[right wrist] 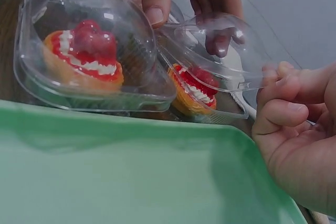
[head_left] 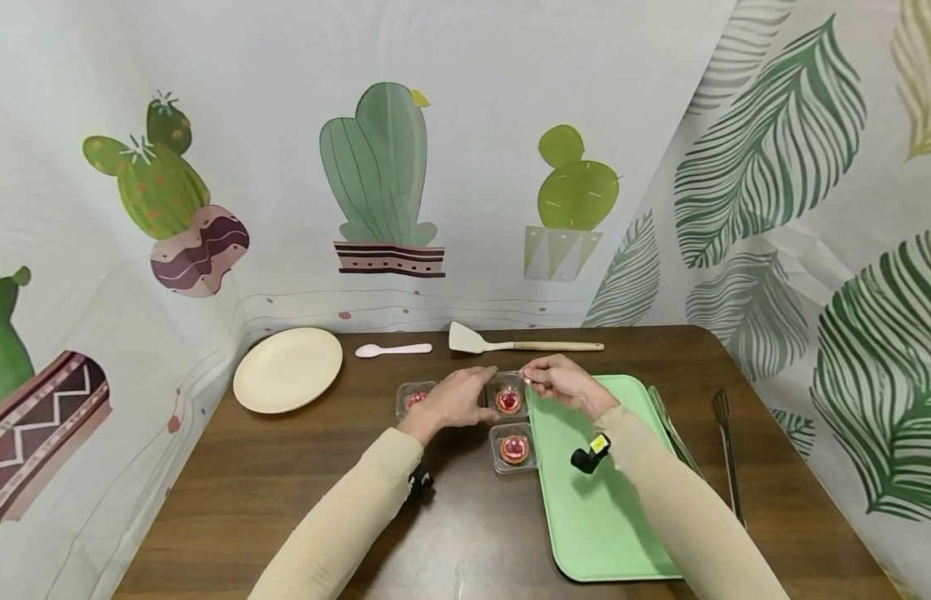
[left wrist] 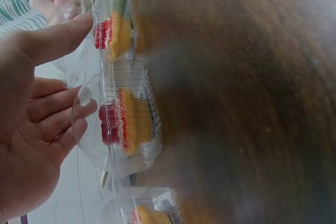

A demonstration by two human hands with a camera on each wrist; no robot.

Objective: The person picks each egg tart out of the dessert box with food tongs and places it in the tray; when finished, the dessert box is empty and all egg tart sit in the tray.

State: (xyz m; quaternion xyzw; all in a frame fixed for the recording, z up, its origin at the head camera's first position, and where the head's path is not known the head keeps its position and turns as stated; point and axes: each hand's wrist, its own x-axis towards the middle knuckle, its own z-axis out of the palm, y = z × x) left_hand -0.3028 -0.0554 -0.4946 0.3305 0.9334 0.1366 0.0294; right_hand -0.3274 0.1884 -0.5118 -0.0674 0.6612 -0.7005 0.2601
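My right hand (head_left: pixel 566 382) pinches the edge of a clear plastic lid (right wrist: pixel 241 69), which stands partly raised over its container. Inside that container sits a tart (head_left: pixel 508 401) with red topping and white cream. On the container's other side is my left hand (head_left: pixel 457 397), thumb and fingers spread and fairly straight; its thumb comes right at the lid's edge in the right wrist view. Nearer to me, a second tart (head_left: pixel 514 449) lies in a closed clear container (right wrist: pixel 31 74). Another boxed tart (head_left: pixel 416 400) shows left of my left hand, partly covered by it.
A green tray (head_left: pixel 585 525) lies under my right forearm, beside the containers. Tongs (head_left: pixel 726 450) and another long utensil (head_left: pixel 671 425) lie to its right. Along the back are a cream plate (head_left: pixel 288 371), a pale spoon (head_left: pixel 393 350) and a spatula (head_left: pixel 525 344).
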